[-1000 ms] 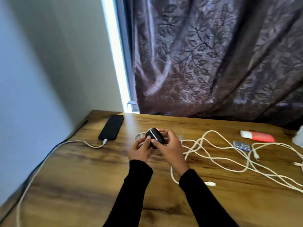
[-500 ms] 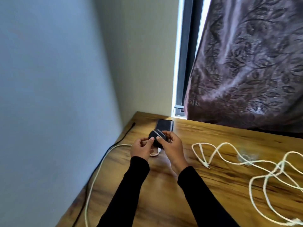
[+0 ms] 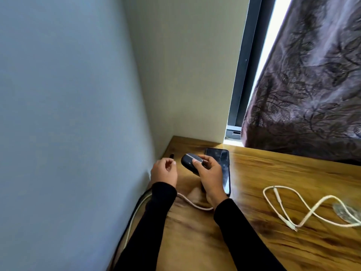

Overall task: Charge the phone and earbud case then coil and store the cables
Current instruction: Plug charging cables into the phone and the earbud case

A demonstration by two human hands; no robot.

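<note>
Gripping the case (image 3: 190, 161) in the right hand (image 3: 210, 174), just above the surface (image 3: 273, 173) and left of the phone (image 3: 220, 163). Hovering beside it with the left hand (image 3: 164, 171), fingers loosely curled, holding nothing visible. Lying apart at right: a cable (image 3: 304, 208).

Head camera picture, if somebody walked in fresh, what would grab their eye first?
Probably the dark earbud case, held up near the table's far left corner by the right hand, with the left hand curled just beside it. Right behind lies the black phone, flat on the wooden table. A loose white cable snakes across the table to the right, under a dark patterned curtain.
</note>
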